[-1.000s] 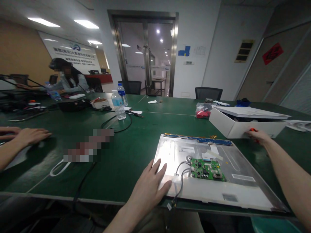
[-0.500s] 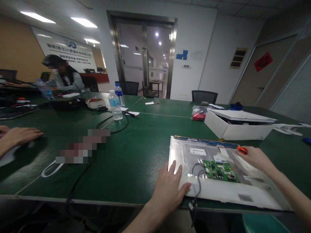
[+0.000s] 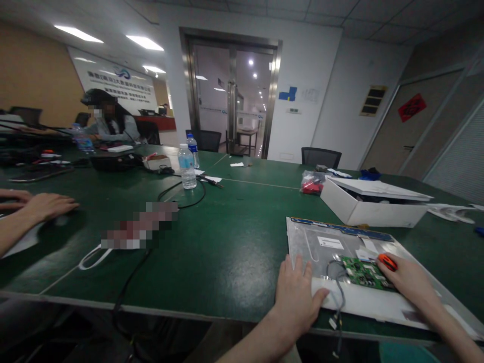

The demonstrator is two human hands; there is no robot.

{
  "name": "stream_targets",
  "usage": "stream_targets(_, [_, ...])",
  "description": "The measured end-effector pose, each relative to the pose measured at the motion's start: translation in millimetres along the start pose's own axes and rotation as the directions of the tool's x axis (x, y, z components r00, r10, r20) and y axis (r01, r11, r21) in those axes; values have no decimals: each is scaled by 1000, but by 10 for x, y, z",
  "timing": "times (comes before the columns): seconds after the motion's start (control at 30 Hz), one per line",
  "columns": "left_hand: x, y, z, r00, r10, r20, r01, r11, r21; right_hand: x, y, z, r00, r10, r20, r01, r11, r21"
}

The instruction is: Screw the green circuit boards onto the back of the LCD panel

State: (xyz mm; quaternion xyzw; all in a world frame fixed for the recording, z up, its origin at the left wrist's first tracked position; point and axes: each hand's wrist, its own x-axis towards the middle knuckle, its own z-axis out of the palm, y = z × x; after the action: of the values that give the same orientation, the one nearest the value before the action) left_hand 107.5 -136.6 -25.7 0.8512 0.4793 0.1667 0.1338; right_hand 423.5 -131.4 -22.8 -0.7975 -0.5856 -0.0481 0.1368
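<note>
"What's surrounding the panel (image 3: 302, 239)?"

"It's lying on the surface (image 3: 234, 237). The box (image 3: 378, 212) is sitting just behind it, with the bag (image 3: 313, 186) also lying behind. The right hand (image 3: 408, 282) is hiding part of the board (image 3: 359, 269)."

"Counting?"

"One panel is carrying one board. One box, one bag; three bottles (image 3: 187, 169) are standing well left of the panel."

"And the hands?"

"The left hand (image 3: 298, 292) is resting on the panel's left side, fingers spread. The right is gripping an orange tool (image 3: 388, 262)."

"What's differing?"

"The tool is now meeting the board's edge in view; half a second ago it was hovering by the panel's blue strip (image 3: 340, 229). Whether it's touching, I can't tell."
</note>
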Motion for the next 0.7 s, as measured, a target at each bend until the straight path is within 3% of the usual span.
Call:
stream_targets(0.17, [99, 105, 64, 1000, 19, -15, -19, 1000, 25, -8, 127, -70, 999, -12, -40, 15, 998, 58])
stream_targets(0.37, [171, 237, 127, 1000, 11, -19, -10, 999, 43, 55, 235, -110, 997, -58, 54, 45, 976, 214])
stream_targets(0.57, [228, 354, 183, 1000, 22, 11, -22, 999, 44, 65, 465, -128, 999, -38, -5, 38, 987, 153])
stream_targets(0.7, [291, 439, 230, 999, 26, 29, -27, 998, 61, -23, 616, -201, 998, 64, -25, -61, 991, 121])
